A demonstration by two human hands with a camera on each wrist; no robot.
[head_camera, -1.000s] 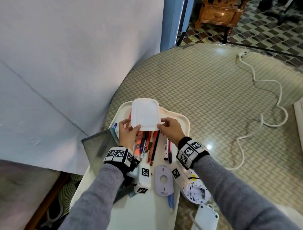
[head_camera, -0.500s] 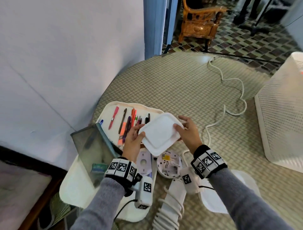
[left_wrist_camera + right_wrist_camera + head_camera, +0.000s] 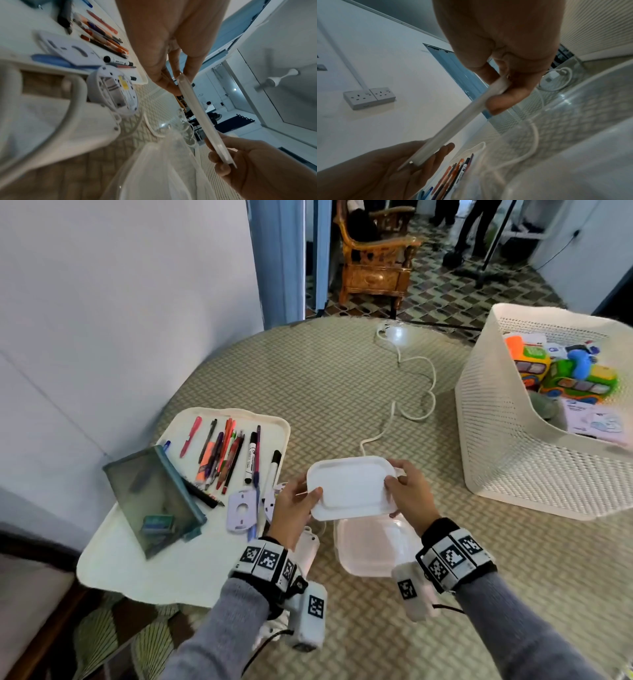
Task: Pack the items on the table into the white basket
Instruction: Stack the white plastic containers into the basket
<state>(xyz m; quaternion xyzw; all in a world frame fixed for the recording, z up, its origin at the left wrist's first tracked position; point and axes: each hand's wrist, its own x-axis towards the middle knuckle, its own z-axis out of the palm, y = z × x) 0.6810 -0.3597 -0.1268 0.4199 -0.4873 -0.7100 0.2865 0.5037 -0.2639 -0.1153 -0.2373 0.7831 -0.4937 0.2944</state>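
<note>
Above the clear tub (image 3: 368,546) on the table (image 3: 325,378), one white lid (image 3: 351,487) hangs level, pinched at its left edge by the left hand (image 3: 294,505) and at its right edge by the right hand (image 3: 409,494). Left of the tub, one tray (image 3: 113,556) holds pens (image 3: 226,451), among them two black-capped markers whose print is too small to read. Right of the tub stands one white basket (image 3: 513,446) with toys (image 3: 565,371) inside.
</note>
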